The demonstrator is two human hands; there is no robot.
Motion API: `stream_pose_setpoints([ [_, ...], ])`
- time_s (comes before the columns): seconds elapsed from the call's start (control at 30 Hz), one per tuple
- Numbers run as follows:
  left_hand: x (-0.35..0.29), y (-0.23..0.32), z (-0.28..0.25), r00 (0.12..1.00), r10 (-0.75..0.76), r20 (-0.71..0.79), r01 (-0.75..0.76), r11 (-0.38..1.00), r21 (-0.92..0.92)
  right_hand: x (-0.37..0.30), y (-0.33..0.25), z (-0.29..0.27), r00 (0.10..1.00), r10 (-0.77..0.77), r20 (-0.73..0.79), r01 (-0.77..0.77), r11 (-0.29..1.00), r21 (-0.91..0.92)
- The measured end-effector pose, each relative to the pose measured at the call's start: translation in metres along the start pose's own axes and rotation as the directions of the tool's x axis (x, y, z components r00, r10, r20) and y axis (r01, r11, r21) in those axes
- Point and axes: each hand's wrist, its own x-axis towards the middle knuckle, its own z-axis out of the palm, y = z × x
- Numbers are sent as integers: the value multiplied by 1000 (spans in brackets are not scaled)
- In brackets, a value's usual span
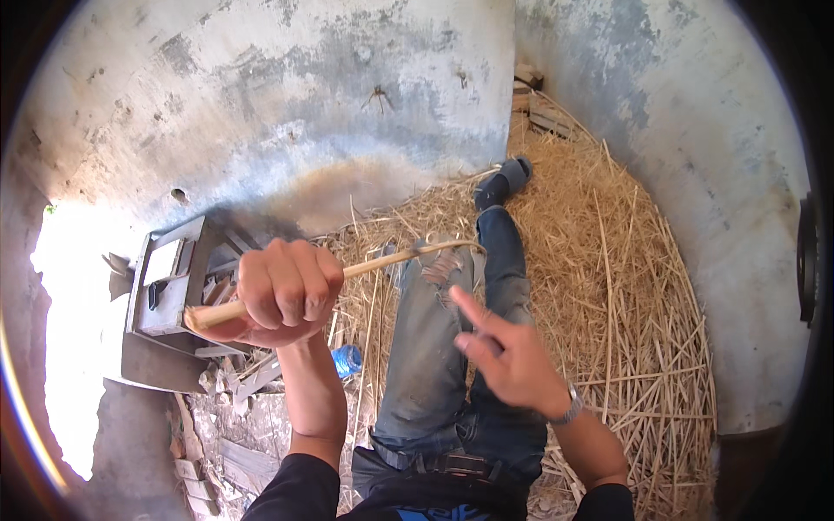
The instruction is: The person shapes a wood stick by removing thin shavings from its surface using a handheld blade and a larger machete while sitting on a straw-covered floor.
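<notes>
My left hand (291,291) is wrapped round a pale wooden stick (373,263), its thumb lying along the thick, rough-cut end. From the fist the stick slants up to the right, thins, and bends over in a hook at its far end, above my legs. Below that hooked end is my right hand (508,356), apart from the stick. Its index finger and thumb are stretched out and spread, with nothing seen between them; the other fingers are partly hidden and a little blurred. A watch (569,406) circles the right wrist.
My legs in worn jeans (426,365) stretch forward between the hands. Loose straw and split sticks (625,347) cover the floor on the right. At left stands a worn cabinet (178,295), with a blue plastic container (347,360) and wood scraps nearby. A stained wall (347,113) rises ahead.
</notes>
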Motion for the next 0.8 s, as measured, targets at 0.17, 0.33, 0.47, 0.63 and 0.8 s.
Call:
stream_pose_setpoints([
  [0.17, 7, -4, -4, 999, -25, 22, 26, 999, -44, -5, 5, 25, 967, -253, -34, 250, 966, -66],
  [0.33, -9, 13, -16, 999, 48, -23, -48, 999, 2, 8, 74, 0, 974, 123, -189, -110, 991, 81],
  [0.47, -3, 10, -15, 997, -5, -82, 6, 1000, 9, -9, 73, 2, 925, 338, -173, -267, 903, 336],
  [0.63, 8, 2, -22, 996, -67, 61, 64, 996, 61, -20, 45, 29, 925, 177, -336, -88, 960, 265],
  [0.8, 12, -11, -6, 986, 16, -169, 36, 953, 302, -25, 20, 37, 953, 160, -257, -29, 894, 446],
])
